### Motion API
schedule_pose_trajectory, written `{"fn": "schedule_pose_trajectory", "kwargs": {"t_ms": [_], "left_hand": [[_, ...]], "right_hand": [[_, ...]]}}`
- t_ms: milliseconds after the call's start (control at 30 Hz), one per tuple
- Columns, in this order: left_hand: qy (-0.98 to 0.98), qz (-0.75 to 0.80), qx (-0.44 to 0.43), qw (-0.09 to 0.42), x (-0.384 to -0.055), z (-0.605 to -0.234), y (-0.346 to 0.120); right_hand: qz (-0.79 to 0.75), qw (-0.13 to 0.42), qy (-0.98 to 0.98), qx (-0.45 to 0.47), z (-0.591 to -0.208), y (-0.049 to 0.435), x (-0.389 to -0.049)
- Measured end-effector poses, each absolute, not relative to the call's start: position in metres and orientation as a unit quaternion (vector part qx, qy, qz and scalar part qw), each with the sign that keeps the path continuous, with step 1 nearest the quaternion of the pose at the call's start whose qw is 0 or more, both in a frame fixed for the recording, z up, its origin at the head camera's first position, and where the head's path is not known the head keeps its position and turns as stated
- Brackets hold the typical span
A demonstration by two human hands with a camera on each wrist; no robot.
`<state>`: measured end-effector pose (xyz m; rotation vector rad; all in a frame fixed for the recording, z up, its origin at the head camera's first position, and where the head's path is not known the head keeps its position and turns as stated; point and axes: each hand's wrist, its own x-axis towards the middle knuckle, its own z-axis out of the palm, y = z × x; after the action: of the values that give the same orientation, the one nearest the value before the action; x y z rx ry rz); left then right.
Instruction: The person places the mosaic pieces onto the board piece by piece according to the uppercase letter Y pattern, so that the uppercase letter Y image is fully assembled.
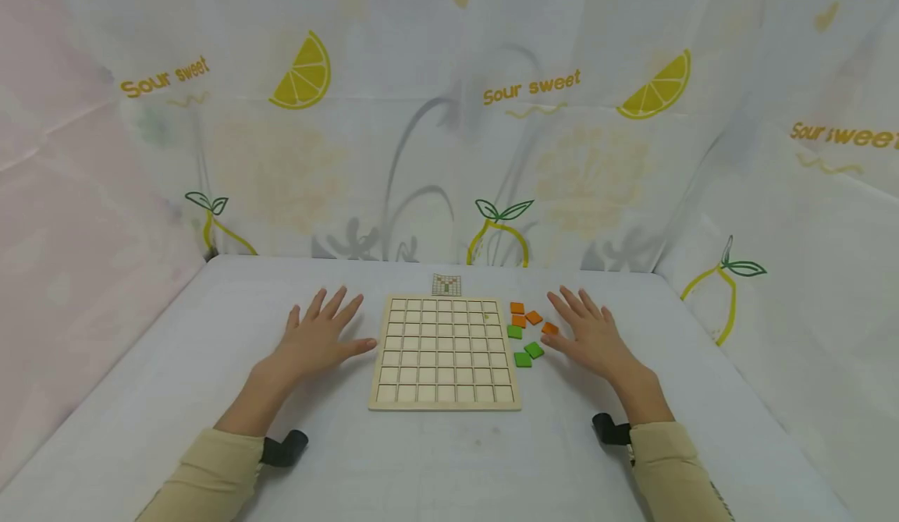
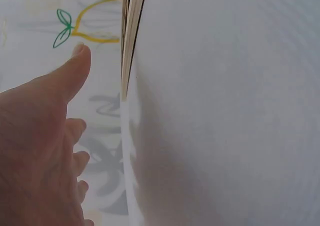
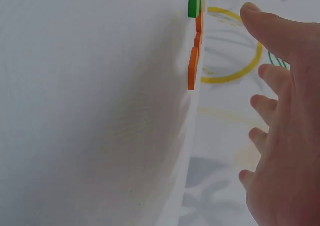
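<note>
A pale wooden grid board [image 1: 445,406] lies flat in the middle of the table, its square cells bare. My left hand [image 1: 316,339] is spread beside the board's left edge, thumb pointing at the frame; in the left wrist view the hand [image 2: 35,131] holds nothing. My right hand [image 1: 590,335] is spread on the other side, fingers extended, above the tiles. Several orange square tiles [image 1: 534,317] lie right of the board, with three green tiles [image 1: 523,360] nearer me. In the right wrist view an orange tile [image 3: 193,68] shows edge-on, apart from the hand [image 3: 285,116].
A small printed pattern card [image 1: 446,285] lies just behind the board. White cloth covers the table [image 1: 449,467]. A curtain [image 1: 421,140] printed with lemons stands behind it and along the sides. Dark wrist mounts [image 1: 284,449] stick out at both beige sleeves [image 1: 218,467].
</note>
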<state>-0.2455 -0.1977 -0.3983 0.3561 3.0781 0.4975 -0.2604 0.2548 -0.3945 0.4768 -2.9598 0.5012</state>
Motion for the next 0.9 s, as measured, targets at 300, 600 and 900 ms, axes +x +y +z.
{"fn": "schedule_pose_trajectory", "kwargs": {"t_ms": [300, 600, 900], "left_hand": [[0.977, 0.158, 0.144, 0.015, -0.239, -0.396, -0.19], [0.976, 0.153, 0.151, 0.04, -0.238, -0.395, -0.184], [0.972, 0.159, 0.161, 0.068, -0.239, -0.401, -0.181]], "right_hand": [[0.16, 0.039, -0.972, 0.166, -0.398, 0.248, -0.259], [0.168, 0.029, -0.97, 0.173, -0.397, 0.24, -0.257], [0.159, 0.0, -0.97, 0.183, -0.396, 0.233, -0.257]]}}
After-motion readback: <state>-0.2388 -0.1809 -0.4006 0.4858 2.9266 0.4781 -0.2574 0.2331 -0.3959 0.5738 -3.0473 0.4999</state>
